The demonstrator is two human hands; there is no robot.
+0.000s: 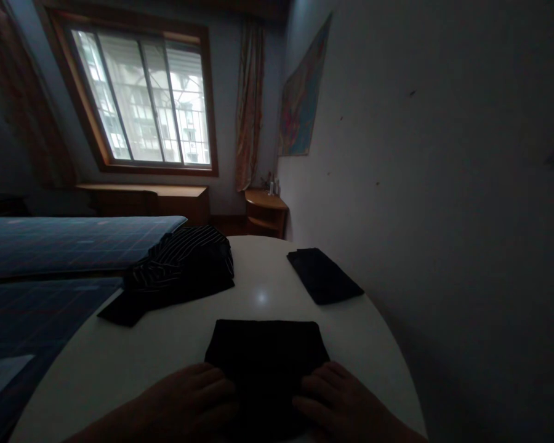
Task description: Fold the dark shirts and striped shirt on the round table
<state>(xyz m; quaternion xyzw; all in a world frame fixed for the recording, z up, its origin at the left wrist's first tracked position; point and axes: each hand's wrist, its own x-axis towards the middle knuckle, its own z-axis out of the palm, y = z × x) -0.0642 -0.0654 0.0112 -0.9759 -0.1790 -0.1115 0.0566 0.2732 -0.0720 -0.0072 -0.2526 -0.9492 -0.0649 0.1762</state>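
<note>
Black cloth (pixel 266 347) between both hands (pixel 205 391) (pixel 335 394)

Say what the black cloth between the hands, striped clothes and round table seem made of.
Black cloth: probably fabric, matt; it shows no shine; weave too dark to see.
Striped clothes: likely soft fabric, dull, since they bunch into folds.
Round table: smooth, glossy top, perhaps laminate or painted wood, given the bright reflection.
</note>
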